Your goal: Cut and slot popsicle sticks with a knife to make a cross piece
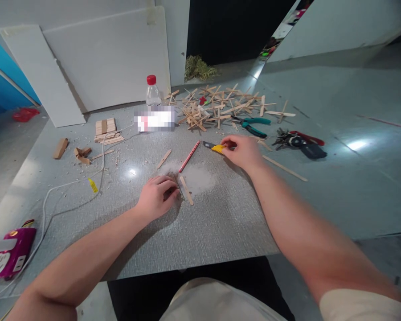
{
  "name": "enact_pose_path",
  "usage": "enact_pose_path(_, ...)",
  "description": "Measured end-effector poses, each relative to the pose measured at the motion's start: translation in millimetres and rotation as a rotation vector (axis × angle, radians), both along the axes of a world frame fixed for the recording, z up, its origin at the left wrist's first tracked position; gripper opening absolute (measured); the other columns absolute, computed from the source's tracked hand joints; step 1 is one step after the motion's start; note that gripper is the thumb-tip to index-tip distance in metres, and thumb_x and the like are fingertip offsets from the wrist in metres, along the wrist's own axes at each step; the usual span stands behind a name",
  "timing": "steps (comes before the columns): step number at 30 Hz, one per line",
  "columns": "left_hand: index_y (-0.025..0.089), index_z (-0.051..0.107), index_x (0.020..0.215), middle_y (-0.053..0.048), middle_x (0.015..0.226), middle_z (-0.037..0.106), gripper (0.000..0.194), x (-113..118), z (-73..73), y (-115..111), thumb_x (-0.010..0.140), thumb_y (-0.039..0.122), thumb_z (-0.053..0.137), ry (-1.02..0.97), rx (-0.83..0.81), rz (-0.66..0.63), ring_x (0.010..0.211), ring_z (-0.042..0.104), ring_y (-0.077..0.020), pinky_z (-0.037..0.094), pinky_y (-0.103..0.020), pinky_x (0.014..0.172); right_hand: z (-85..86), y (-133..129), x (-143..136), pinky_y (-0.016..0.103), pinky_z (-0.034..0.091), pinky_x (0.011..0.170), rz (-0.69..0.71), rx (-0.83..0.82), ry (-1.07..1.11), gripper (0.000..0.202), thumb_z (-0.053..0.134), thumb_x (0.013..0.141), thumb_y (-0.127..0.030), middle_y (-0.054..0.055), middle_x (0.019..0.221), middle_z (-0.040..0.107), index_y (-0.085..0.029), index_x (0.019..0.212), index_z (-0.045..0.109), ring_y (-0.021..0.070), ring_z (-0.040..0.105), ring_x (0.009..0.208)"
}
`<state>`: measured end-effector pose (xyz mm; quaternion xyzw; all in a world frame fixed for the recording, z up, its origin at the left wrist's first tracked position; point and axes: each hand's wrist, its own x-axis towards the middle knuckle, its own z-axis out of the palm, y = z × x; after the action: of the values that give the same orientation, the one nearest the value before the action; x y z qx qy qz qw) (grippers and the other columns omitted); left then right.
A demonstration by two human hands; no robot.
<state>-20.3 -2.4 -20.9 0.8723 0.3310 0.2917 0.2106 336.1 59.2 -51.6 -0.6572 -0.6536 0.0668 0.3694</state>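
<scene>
Yellow-handled, the knife [218, 148] is pinched in the right hand's [242, 151] closed fingers over the bench [220, 223], near a red pencil [189, 157]. The left hand's [157, 196] fingers curl beside a wooden stick [186, 191]; cannot tell whether they grip anything.

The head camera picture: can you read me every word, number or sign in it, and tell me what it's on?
None can be read clearly.
Magenta box with white patches: any print is too small.
Small yellow tag on the thin white cable: too small.
White blurred patch before the clear, red-capped bottle: pixelated, unreadable.
Yellow-handled cutter in the right hand: no readable marks.
</scene>
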Motion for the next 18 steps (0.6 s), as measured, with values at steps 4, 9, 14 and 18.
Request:
enact_pose_path(4, 0.02, 0.072, 0.095, -0.009, 0.101, 0.074, 0.016, 0.1, -0.4, -0.1, 0.098, 0.029, 0.058, 0.002, 0.001, 0.006, 0.092, 0.071, -0.0225, 0.059, -0.041, 0.08, -3.6, 1.3, 0.6, 0.038, 0.054, 0.068, -0.044, -0.001, 0.061, 0.012, 0.074, 0.078, -0.035, 0.006, 0.078, 0.075, -0.025, 0.084, 0.073, 0.0242, 0.068, 0.072)
enact_pose_path(9, 0.021, 0.072, 0.094, -0.008, 0.1, 0.075, 0.015, 0.4, -0.4, -0.2, 0.098, 0.028, 0.059, 0.006, 0.01, 0.008, 0.092, 0.072, -0.0229, 0.059, -0.04, 0.08, -4.1, 1.6, 0.8, 0.039, 0.054, 0.069, -0.058, -0.017, 0.097, 0.012, 0.075, 0.077, -0.032, 0.006, 0.079, 0.075, -0.024, 0.085, 0.074, 0.0232, 0.068, 0.07)
enact_pose_path(14, 0.02, 0.072, 0.094, -0.009, 0.101, 0.075, 0.016, 0.2, 0.5, -0.4, 0.098, 0.029, 0.059, 0.008, 0.004, 0.006, 0.093, 0.072, -0.0234, 0.059, -0.041, 0.081, -2.2, 0.3, 0.0, 0.04, 0.054, 0.07, -0.063, -0.018, 0.104, 0.016, 0.077, 0.076, -0.037, 0.006, 0.076, 0.074, -0.025, 0.086, 0.075, 0.0245, 0.068, 0.071)
enact_pose_path(18, 0.02, 0.072, 0.094, -0.009, 0.101, 0.075, 0.016, -0.1, 0.8, -0.6, 0.098, 0.029, 0.059, 0.005, -0.003, 0.001, 0.094, 0.072, -0.0228, 0.059, -0.041, 0.081, -2.9, 0.6, 0.0, 0.04, 0.054, 0.068, -0.065, -0.018, 0.115, 0.018, 0.077, 0.076, -0.039, 0.005, 0.074, 0.072, -0.025, 0.086, 0.074, 0.023, 0.066, 0.068)
